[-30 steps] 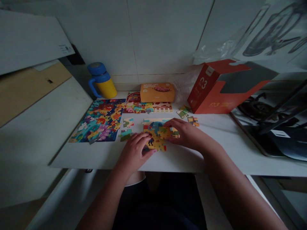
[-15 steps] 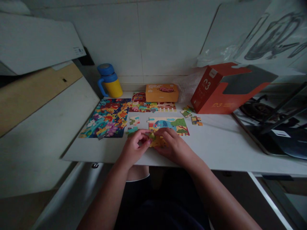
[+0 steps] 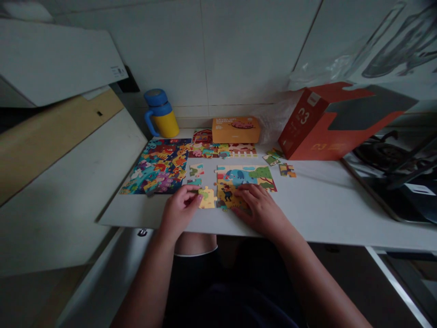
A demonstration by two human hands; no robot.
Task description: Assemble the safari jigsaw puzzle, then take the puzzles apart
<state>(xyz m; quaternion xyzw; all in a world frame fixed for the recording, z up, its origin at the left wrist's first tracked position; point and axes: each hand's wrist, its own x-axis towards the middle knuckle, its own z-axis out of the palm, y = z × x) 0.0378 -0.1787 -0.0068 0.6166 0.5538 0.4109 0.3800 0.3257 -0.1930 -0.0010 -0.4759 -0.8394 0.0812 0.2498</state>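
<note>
My left hand pinches a yellow puzzle piece and holds it just left of a partly built animal puzzle on the white table. My right hand lies flat on the lower right part of that puzzle, fingers stretched out over its pieces. Two loose pieces lie just behind the left hand.
A finished colourful puzzle lies at the left. Behind it stand a blue and yellow mug, a small orange box on another puzzle strip, and a large red box. Loose pieces lie near the red box. A stove sits at right.
My left hand has pulled the yellow piece out to the left of the puzzle. My right hand has shifted right and flattened on the puzzle's lower part. The camera view moved slightly.
</note>
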